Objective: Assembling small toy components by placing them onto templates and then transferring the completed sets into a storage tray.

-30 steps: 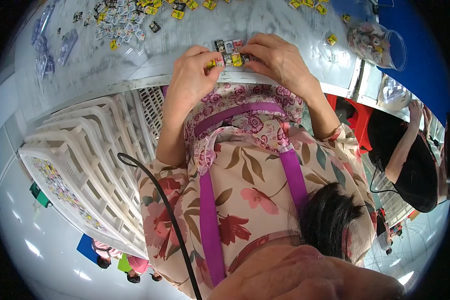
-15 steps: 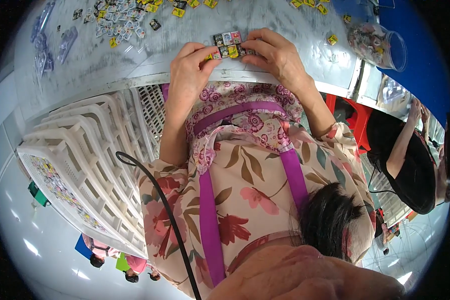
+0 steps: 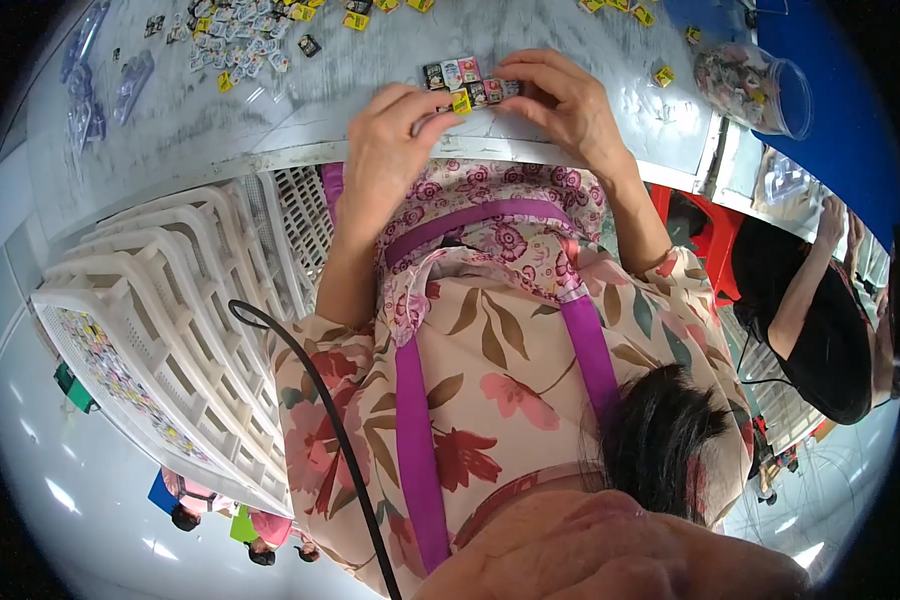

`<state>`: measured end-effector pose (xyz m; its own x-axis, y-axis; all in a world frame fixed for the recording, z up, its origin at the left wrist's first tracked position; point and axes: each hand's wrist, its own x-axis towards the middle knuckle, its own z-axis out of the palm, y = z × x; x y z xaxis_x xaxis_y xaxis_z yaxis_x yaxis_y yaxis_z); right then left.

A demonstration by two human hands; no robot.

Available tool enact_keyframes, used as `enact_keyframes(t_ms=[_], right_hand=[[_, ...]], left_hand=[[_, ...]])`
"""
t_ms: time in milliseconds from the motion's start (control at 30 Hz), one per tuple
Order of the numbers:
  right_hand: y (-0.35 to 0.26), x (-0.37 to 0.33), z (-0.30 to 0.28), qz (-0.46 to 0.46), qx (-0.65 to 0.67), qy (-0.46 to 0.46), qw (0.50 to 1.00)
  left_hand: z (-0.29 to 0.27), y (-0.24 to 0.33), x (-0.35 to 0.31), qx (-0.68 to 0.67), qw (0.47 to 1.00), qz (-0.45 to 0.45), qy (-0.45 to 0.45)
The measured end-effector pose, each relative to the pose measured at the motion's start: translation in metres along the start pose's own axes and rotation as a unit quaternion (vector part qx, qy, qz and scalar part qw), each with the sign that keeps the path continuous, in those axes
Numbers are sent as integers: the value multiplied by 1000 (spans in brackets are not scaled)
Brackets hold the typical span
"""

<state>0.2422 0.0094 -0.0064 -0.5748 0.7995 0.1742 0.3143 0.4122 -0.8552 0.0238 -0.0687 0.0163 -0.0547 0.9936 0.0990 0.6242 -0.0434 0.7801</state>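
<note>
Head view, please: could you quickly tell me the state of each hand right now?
Left hand: closed, thumb and fingers pinching a small yellow piece.
Right hand: half-curled at the row of small pieces; whether it grips cannot be told.

One left hand, one right hand in play: two, both bare! Three small tiles across the far row, at least four in the near row. One clear jar, one black cable, one co-worker in black. Three people beyond the white baskets. Those baskets: several, overlapped past counting; the loose heap beats me too!
</note>
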Motion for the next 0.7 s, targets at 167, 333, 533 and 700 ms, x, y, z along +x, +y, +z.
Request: enact_keyframes(t_ms=[167,333,533,700], right_hand=[[6,-3,2,-3,-7,22,1000],[3,-3,7,-10,-48,29,998],[11,-6,13,-96,-109,63,987],[9,-10,15,-112,-174,53,977]], left_hand=[[13,-6,4,7,999,34,-1],[16,-8,4,15,999,29,8],[17,-13,2,36,996,80,24],[15,-12,-3,75,991,105,29]])
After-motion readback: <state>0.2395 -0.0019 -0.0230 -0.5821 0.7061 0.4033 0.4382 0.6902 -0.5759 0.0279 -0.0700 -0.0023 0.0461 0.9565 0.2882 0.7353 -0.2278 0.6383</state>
